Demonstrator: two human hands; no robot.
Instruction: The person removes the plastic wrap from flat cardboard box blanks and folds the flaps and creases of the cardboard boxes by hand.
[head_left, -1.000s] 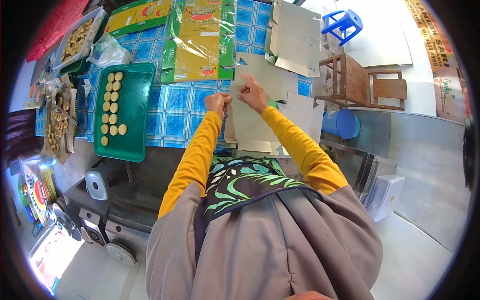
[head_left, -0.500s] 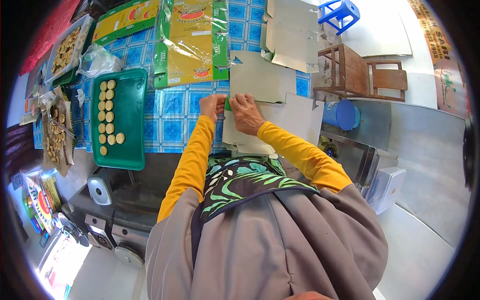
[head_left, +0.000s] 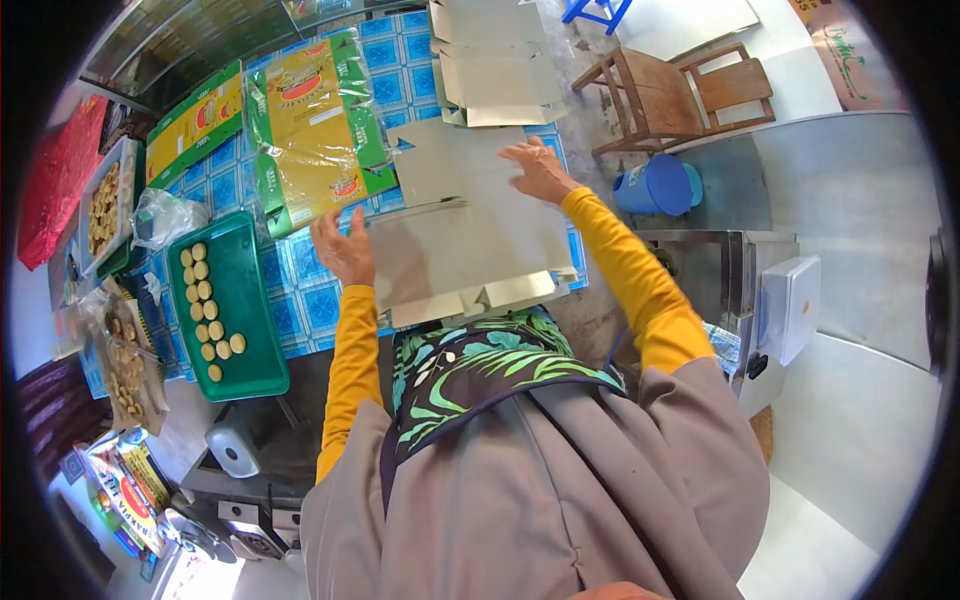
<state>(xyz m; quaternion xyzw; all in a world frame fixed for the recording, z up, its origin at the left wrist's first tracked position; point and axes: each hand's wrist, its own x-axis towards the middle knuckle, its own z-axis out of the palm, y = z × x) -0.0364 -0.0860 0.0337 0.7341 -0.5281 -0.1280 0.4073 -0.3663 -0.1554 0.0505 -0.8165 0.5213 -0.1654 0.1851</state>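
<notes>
In front of me an unfolded cardboard box lies on the table with its plain grey side up. Small folded flaps stand along its near edge. My left hand is at the box's left edge, fingers apart, between it and the printed boxes. Over the far right part of the cardboard, my right hand has its fingers spread and grips nothing. Whether either hand touches the cardboard is hard to tell. Further away lies another partly folded grey cardboard box.
Green and yellow printed boxes lie under clear plastic. A green tray with several round pastries stands left on the blue tablecloth. Beyond it are a plastic bag and a pastry-filled container. A wooden chair stands right.
My hands were close together at the cardboard's left edge, fingers on it. Now they are wide apart, the left further left, the right further right and away. The view has turned.
</notes>
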